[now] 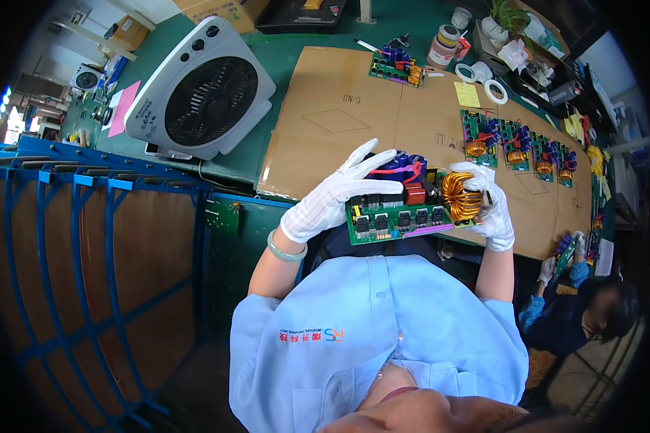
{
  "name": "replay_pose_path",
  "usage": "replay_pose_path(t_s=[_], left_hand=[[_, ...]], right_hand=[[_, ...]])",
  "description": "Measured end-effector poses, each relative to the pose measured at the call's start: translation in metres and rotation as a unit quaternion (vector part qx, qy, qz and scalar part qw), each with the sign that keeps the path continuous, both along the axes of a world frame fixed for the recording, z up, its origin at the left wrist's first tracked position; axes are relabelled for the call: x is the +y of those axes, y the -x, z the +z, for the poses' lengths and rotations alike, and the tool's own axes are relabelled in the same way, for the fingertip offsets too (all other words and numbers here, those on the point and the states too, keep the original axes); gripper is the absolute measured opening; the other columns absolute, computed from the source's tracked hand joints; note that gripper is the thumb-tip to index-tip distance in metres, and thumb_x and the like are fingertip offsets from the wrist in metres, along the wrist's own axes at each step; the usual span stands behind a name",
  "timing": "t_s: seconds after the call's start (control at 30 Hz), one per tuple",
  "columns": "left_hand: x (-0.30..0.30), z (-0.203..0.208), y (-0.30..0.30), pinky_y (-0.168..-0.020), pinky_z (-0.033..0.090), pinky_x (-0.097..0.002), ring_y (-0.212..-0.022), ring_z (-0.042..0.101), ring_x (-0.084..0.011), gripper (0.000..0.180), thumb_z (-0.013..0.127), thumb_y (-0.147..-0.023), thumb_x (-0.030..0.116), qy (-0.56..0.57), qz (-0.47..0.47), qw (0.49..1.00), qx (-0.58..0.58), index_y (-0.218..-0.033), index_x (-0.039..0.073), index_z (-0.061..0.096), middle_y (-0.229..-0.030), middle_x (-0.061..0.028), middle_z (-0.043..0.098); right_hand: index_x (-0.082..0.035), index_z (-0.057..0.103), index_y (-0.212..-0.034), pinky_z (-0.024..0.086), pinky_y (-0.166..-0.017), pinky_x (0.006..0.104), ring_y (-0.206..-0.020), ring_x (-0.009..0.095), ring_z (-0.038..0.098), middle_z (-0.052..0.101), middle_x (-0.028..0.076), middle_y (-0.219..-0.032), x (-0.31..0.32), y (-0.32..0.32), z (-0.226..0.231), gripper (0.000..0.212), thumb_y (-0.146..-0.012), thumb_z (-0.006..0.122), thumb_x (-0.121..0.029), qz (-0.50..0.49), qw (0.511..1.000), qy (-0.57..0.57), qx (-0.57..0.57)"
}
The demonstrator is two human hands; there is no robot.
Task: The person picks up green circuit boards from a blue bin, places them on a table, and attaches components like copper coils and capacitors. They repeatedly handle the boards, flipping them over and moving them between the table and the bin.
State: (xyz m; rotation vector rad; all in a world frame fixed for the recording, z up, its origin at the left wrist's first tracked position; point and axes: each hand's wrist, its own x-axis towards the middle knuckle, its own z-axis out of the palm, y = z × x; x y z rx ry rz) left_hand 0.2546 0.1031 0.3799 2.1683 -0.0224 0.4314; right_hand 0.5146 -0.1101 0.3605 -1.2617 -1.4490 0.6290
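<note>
A green circuit board (391, 229) is held up between both of my white-gloved hands, over the near edge of the bench. It carries black transistors along its near side, dark blue parts with a pink wire, a red block and a big copper-wound coil (461, 197). My left hand (339, 193) grips the board's left end, its fingers reaching over the blue parts. At the right end my right hand (490, 209) is closed round the coil side of the board. The fingertips behind the board are hidden.
Flat cardboard (339, 108) covers the bench, bearing one similar board (397, 66) at the back and several others (480, 138) at right. A fan (209, 86) stands at left, above a blue metal rack (115, 238). Another person (581, 310) handles a board at far right.
</note>
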Motion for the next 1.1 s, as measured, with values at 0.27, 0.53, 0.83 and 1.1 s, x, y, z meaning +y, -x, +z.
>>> replay_pose_path(t_s=[0.27, 0.53, 0.83, 1.1], left_hand=[[0.002, 0.002, -0.004, -0.115, 0.033, -0.0519, -0.145, 0.023, -0.0455, 0.054, 0.076, -0.073, 0.006, -0.022, 0.001, 0.999, -0.028, -0.124, 0.023, 0.068, -0.156, -0.0084, 0.038], [0.002, -0.001, -0.006, -0.115, 0.032, -0.0516, -0.146, 0.022, -0.0444, 0.054, 0.078, -0.073, 0.008, -0.029, 0.0, 0.999, -0.027, -0.124, 0.024, 0.068, -0.156, -0.0083, 0.037], [0.001, -0.006, -0.007, -0.115, 0.033, -0.0514, -0.145, 0.024, -0.0447, 0.057, 0.078, -0.073, 0.006, -0.034, 0.0, 0.999, -0.033, -0.126, 0.025, 0.066, -0.155, -0.0081, 0.038], [-0.002, -0.008, -0.005, -0.115, 0.034, -0.0515, -0.144, 0.025, -0.0445, 0.057, 0.077, -0.073, 0.006, -0.034, 0.009, 0.999, -0.025, -0.126, 0.025, 0.066, -0.156, -0.0076, 0.038]], right_hand=[[-0.012, 0.064, -0.119, 0.04, -0.104, 0.0453, -0.125, 0.035, 0.052, 0.054, 0.023, -0.136, -0.003, 0.0, 0.005, 0.06, -0.075, 0.075, -0.051, -0.009, 1.0, -0.012, -0.003], [-0.013, 0.064, -0.12, 0.04, -0.105, 0.0448, -0.126, 0.035, 0.052, 0.053, 0.022, -0.137, -0.004, 0.002, 0.009, 0.06, -0.075, 0.076, -0.05, -0.011, 1.0, -0.008, 0.013], [-0.012, 0.063, -0.12, 0.041, -0.104, 0.0447, -0.124, 0.035, 0.054, 0.055, 0.022, -0.136, -0.004, 0.002, 0.01, 0.064, -0.073, 0.074, -0.055, -0.022, 1.0, 0.001, -0.002], [-0.008, 0.063, -0.118, 0.042, -0.104, 0.0447, -0.124, 0.036, 0.054, 0.055, 0.022, -0.135, -0.004, 0.002, 0.008, 0.074, -0.072, 0.072, -0.065, -0.026, 1.0, 0.014, -0.002]])
